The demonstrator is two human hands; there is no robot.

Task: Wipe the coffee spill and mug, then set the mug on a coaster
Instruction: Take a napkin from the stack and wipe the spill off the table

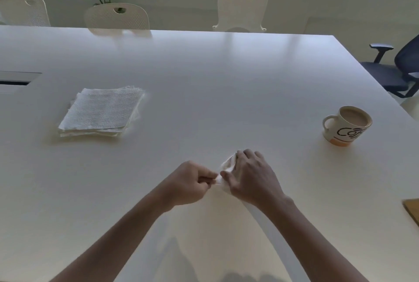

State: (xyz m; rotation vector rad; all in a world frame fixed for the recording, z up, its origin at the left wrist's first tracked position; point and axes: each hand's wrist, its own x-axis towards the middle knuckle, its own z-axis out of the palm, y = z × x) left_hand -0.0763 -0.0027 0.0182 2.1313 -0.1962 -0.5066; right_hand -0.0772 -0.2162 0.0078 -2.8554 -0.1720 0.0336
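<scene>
A white mug (346, 125) with dark lettering and an orange base stands at the right of the white table (204, 73), filled with milky coffee. Its handle points left. Both hands meet near the table's middle front around a white paper towel (227, 165). My left hand (190, 182) pinches one end of it. My right hand (254, 176) lies over the rest, fingers curled on it. A tan coaster (412, 210) shows partly at the right edge. I see no coffee spill on the table.
A stack of white paper towels (101, 113) lies at the left. White chairs (241, 8) stand behind the far edge, a dark office chair (394, 66) at the right. A dark cable slot (15, 77) sits in the table's left edge.
</scene>
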